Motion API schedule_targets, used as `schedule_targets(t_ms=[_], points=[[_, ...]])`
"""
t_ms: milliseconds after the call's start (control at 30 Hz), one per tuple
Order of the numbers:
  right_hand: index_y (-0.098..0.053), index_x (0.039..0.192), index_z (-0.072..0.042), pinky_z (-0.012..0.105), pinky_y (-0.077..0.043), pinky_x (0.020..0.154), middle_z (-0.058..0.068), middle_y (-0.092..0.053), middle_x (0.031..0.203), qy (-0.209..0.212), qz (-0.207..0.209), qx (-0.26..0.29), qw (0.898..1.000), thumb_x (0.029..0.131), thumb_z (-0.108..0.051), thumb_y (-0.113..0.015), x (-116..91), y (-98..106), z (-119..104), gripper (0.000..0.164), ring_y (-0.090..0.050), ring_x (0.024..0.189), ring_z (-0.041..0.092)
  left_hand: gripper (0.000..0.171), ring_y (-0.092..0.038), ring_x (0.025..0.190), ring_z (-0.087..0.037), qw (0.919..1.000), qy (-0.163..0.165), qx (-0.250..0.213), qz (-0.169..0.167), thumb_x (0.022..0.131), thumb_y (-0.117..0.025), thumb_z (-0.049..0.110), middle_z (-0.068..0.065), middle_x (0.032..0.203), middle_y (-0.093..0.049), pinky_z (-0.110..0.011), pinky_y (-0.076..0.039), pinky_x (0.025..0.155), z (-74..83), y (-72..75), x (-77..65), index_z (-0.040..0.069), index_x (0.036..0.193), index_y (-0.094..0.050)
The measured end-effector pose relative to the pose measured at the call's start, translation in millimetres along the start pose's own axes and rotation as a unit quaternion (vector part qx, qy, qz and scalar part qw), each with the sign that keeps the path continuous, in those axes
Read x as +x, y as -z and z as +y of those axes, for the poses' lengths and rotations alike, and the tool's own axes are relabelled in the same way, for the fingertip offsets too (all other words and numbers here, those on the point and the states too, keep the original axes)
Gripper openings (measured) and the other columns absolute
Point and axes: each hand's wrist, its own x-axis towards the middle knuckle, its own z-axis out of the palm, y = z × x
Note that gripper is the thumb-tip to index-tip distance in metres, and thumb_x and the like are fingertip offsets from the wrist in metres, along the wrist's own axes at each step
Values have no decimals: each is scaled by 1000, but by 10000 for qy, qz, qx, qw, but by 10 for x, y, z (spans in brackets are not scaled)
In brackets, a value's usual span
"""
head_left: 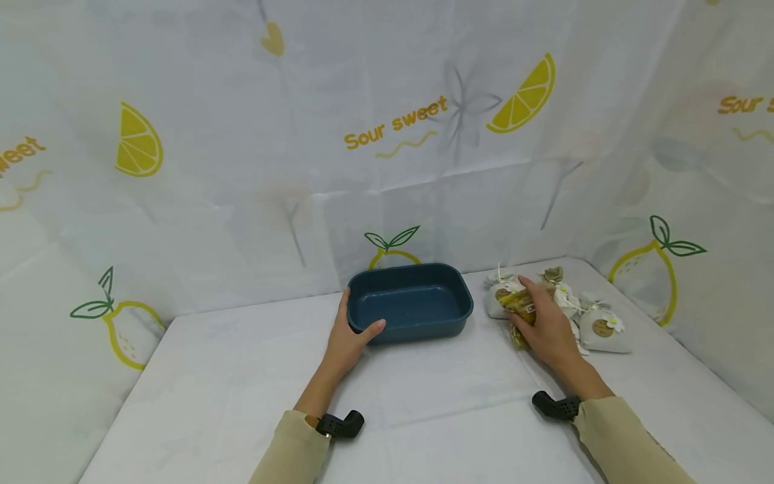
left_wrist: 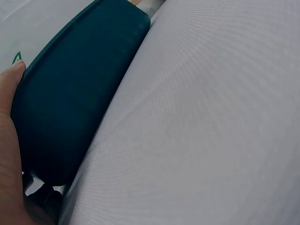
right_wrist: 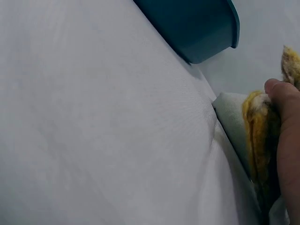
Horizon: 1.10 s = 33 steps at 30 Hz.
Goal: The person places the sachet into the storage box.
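A dark blue rectangular plastic basin [head_left: 417,331] stands on the table, its inside bare. My left hand [head_left: 346,341] grips its left end, with the thumb at the near side; the left wrist view shows the thumb [left_wrist: 10,86] against the basin's rim. To the right, my right hand [head_left: 547,329] holds a fuzzy yellow-brown sachet [head_left: 519,306] between thumb and fingers. In the right wrist view this sachet [right_wrist: 258,136] is partly hidden by the hand. Close around it lie several pale drawstring sachets [head_left: 605,329] with white flowers and round brown labels.
A white cloth covers the table [head_left: 242,383]. Behind it hangs a white curtain [head_left: 242,168] with lemon prints, close to the basin's far side. Another sachet with a brown gathered top [head_left: 552,274] lies behind the right hand.
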Motion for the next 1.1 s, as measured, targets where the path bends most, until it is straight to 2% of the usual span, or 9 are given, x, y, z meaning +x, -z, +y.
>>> schedule_targets(t_ms=[167, 267, 433, 533, 633, 700, 800, 933, 1100], points=[[-61, 136, -6, 55, -46, 93, 20, -60, 133, 217, 121, 153, 9996, 81, 5, -78, 25, -1, -29, 59, -55, 122, 42, 106, -16, 158, -34, 10000, 17, 10, -6, 85, -76, 55, -3, 172, -15, -65, -21, 123, -4, 1, -3, 32, 164, -9], [-66, 129, -5, 54, -48, 85, 20, -62, 123, 307, 143, 105, 9994, 83, 6, -76, 24, 2, -49, 49, -58, 112, 40, 106, -16, 158, -34, 10000, 12, 5, -19, 85, -76, 55, -3, 172, -14, -65, -21, 123, 4, -1, -3, 32, 164, -9], [-61, 132, -5, 55, -50, 65, 21, -59, 112, 116, 116, -19, 9999, 87, 1, -73, 11, 8, -79, 46, -63, 88, 39, 106, -16, 158, -33, 10000, -15, -4, -47, 85, -75, 55, -2, 172, -14, -65, -21, 122, 20, 2, -3, 30, 164, -9], [-54, 134, -3, 60, -50, 65, 24, -56, 115, -112, -23, 55, 9999, 92, -3, -71, 3, 7, -93, 45, -64, 88, 44, 106, -16, 158, -33, 10000, 17, 31, -25, 85, -75, 55, -2, 172, -14, -64, -21, 123, 18, 5, -4, 30, 164, -9], [-58, 126, -4, 61, -51, 69, 23, -55, 119, -221, -112, 160, 9996, 91, -5, -72, 0, -3, -102, 38, -64, 92, 45, 106, -17, 158, -33, 10000, 66, 69, -2, 85, -75, 55, -3, 172, -15, -64, -21, 123, 12, 8, -6, 30, 164, -9], [-65, 118, -5, 55, -52, 73, 21, -57, 118, -205, -66, 234, 9995, 88, -5, -76, 2, -15, -97, 32, -64, 95, 42, 106, -17, 158, -33, 9999, 86, 71, -2, 85, -75, 55, -3, 172, -15, -64, -21, 123, 8, 7, -6, 31, 164, -9], [-74, 110, -6, 29, -52, 83, 19, -60, 117, -100, 107, 376, 9992, 81, 0, -81, 14, -34, -80, 31, -64, 100, 37, 106, -17, 158, -33, 9999, 85, 68, -5, 85, -75, 55, -3, 172, -15, -64, -21, 123, 3, 5, -3, 31, 164, -9], [-79, 106, -6, -1, -35, 90, 20, -65, 118, -21, 335, 704, 9970, 77, 7, -81, 27, -52, -48, 31, -64, 103, 35, 105, -17, 158, -33, 10000, 57, 66, 2, 85, -75, 56, -3, 172, -15, -64, -21, 123, 1, 3, 3, 32, 164, -9], [-81, 100, -8, -4, -31, 93, 19, -66, 116, 38, 276, 808, 9963, 76, 7, -82, 28, -56, -42, 28, -63, 103, 33, 105, -17, 158, -33, 10000, 38, 71, 1, 85, -75, 56, -3, 172, -15, -64, -21, 123, -2, 3, 8, 33, 164, -9]])
